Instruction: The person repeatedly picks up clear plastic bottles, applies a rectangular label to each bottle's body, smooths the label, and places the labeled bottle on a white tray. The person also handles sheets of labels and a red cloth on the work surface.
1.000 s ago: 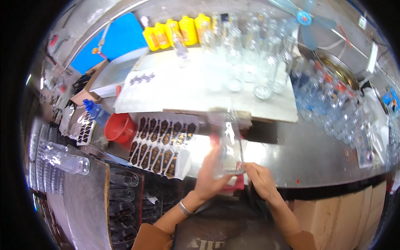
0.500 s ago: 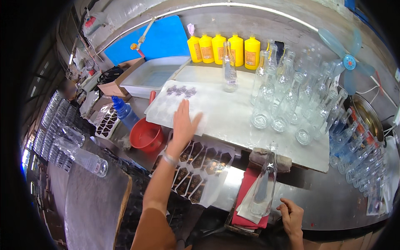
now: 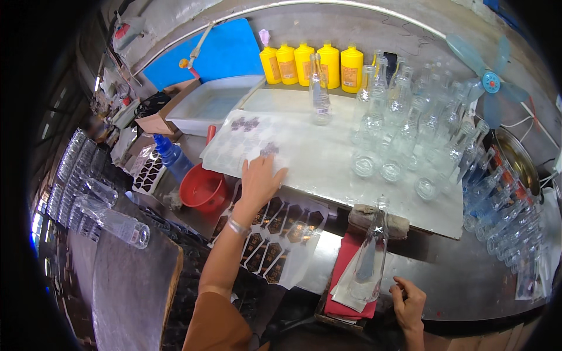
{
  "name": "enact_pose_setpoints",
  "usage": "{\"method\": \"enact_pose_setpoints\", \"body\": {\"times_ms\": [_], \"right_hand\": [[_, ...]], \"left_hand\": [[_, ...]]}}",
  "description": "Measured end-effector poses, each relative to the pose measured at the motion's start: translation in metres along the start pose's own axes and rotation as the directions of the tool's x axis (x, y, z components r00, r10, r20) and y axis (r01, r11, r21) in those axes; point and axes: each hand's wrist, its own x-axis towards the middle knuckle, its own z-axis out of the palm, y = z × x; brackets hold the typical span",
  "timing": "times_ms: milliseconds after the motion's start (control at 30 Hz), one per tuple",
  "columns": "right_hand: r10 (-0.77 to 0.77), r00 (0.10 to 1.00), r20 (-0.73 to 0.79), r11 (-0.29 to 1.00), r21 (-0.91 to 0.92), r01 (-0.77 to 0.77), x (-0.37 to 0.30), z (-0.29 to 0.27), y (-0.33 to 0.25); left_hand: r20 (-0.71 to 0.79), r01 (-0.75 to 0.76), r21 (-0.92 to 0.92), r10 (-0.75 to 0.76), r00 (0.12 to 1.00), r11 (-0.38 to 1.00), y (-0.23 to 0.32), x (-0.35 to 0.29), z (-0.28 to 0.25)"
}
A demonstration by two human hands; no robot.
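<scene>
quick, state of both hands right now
Left hand: open, palm down, fingers at a purple decal.
Right hand: loosely closed, nothing visible in it.

The left grip is covering part of a small purple patterned label, leaving fingertip contact unclear, and the left forearm is hiding some of the white sheet of pointed black-and-gold labels. The lower edge is cutting off the brown sleeve, while the right grip is concealing its underside.

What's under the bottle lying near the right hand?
Under the bottle: white sheet over red cloth, grey block beneath its neck. What the red cloth covers can't be seen.
</scene>
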Motion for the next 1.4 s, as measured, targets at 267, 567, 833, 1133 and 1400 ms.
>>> {"method": "enact_pose_setpoints", "body": {"times_ms": [267, 567, 833, 1133, 1400], "right_hand": [[-0.031, 0.999, 0.005, 0.999, 0.031, 0.031, -0.011, -0.006, -0.005], [-0.075, 0.997, 0.025, 0.992, 0.104, 0.072, -0.027, -0.006, -0.007], [-0.138, 0.974, 0.178, 0.975, -0.148, 0.165, -0.03, 0.011, -0.025], [-0.197, 0.977, 0.084, 0.953, -0.217, 0.211, -0.021, 0.025, -0.035], [-0.241, 0.968, 0.068, 0.942, -0.224, 0.25, -0.017, 0.026, -0.046]], "left_hand": [[-0.003, -0.107, -0.081, 0.107, 0.994, 0.991, -0.033, -0.011, 0.005], [-0.034, -0.229, -0.022, 0.228, 0.973, 0.973, -0.017, -0.043, -0.006], [-0.311, -0.326, -0.125, 0.275, 0.91, 0.937, 0.01, -0.058, 0.005], [0.036, -0.223, -0.613, 0.309, 0.95, 0.758, 0.156, -0.132, -0.065], [0.206, -0.456, -0.392, 0.559, 0.803, 0.799, 0.19, -0.197, -0.052]]}}
